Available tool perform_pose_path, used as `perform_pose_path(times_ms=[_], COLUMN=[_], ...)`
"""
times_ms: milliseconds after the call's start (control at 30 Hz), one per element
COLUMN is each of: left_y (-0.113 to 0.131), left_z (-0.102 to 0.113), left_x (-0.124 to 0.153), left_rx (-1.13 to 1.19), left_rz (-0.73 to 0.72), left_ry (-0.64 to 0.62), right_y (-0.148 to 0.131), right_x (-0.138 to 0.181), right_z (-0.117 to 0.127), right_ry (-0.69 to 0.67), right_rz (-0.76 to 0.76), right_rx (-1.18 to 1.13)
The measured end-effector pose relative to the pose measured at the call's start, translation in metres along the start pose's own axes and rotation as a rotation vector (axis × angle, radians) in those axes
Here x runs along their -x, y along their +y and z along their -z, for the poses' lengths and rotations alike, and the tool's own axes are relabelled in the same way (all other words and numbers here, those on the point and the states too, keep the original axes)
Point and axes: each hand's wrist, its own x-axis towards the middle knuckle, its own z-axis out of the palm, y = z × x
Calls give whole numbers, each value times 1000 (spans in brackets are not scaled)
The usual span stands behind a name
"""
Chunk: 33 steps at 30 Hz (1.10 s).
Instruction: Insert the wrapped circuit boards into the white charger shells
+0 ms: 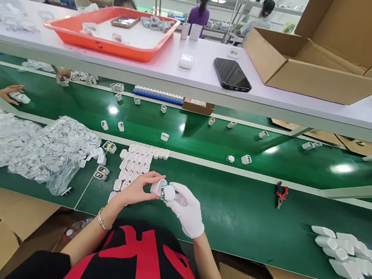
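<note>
Bare and wearing a bracelet, my left hand [135,189] has its thumb and fingers closed round a white plastic charger housing [157,186]. My right hand [189,209], in a white glove, grips a white charger insert [169,193] with a green circuit board [163,193] on its left side. The board end is at the mouth of the housing; how far inside it sits I cannot tell. Rows of white housings [138,158] stand on the green bench just beyond my left hand.
Plastic bags of white parts [51,149] lie at left, pliers [280,195] and white shells [345,252] at right. Chargers dot the green conveyor [193,136]. The shelf above holds an orange tray [115,49], a phone [232,74] and a cardboard box [324,80]. Another person's hand [9,93] reaches in at left.
</note>
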Motion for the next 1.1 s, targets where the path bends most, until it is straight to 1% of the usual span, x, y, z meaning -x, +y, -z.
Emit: perform_pose_path(times_ms=[100,167,200,267,333,400,500,567,700,800,967,1100], left_y=[2,2,3,4,7,9,13,14,15,15,17,20], left_z=[0,-3,-5,-10,-15,-21,-26,-28,-27,-25,-25,-27], left_x=[1,1,1,1,0,-1,-2,-3,-2,0,2,2], left_rx=[12,-4,-37,-134,-226,-310,-432,-493,-539,-554,-558,-553], left_rz=[-38,-49,-54,-91,-191,-333,-531,-600,-602,-599,-611,-634], left_ry=[19,74,128,281,414,464,469,484,507,518,516,491], right_y=[-5,-7,-7,-6,-2,3,10,10,2,-6,-13,-14], right_x=[0,0,1,3,7,12,18,20,21,21,20,20], right_z=[2,2,1,-3,-11,-21,-33,-36,-35,-37,-43,-45], right_ry=[50,65,68,88,142,217,314,335,303,311,334,338], right_rz=[163,241,266,297,312,332,405,496,679,753,823,828], right_rx=[79,131,143,106,30,-4,65,160,462,624,711,743])
